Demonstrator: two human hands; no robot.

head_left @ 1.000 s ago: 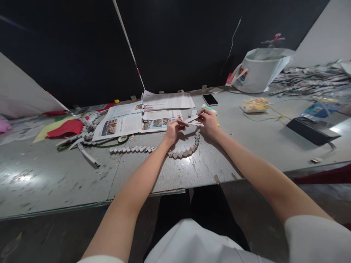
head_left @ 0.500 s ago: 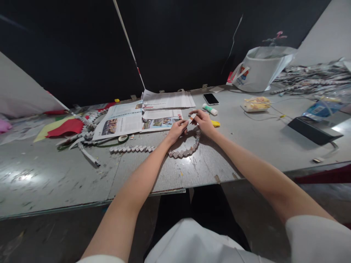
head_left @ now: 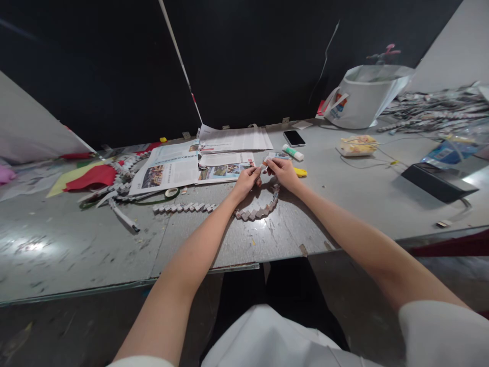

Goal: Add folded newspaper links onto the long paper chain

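My left hand (head_left: 247,182) and my right hand (head_left: 281,172) meet over the table, fingers closed on a small folded strip of paper (head_left: 264,167) between them. Much of the strip is hidden by the fingertips. Below the hands curves a zigzag chain of folded paper (head_left: 254,213), its right end rising toward my right hand; I cannot tell whether the strip joins it. Its left stretch runs out past my left forearm. Close behind my right hand are a glue stick (head_left: 293,152) with a green band and a yellow object (head_left: 300,173), partly covered.
Newspaper sheets (head_left: 168,168) lie at the back left beside a roll of tape (head_left: 171,193) and a heap of folded paper chains (head_left: 124,178). A phone (head_left: 294,137), a tissue pack (head_left: 358,145), a white bucket-like bag (head_left: 369,97) and a black box (head_left: 439,182) are to the right.
The paper strip, raised and showing a white and orange face before, is now folded smaller between my fingertips. My right fingers have come down and closer to my left hand.
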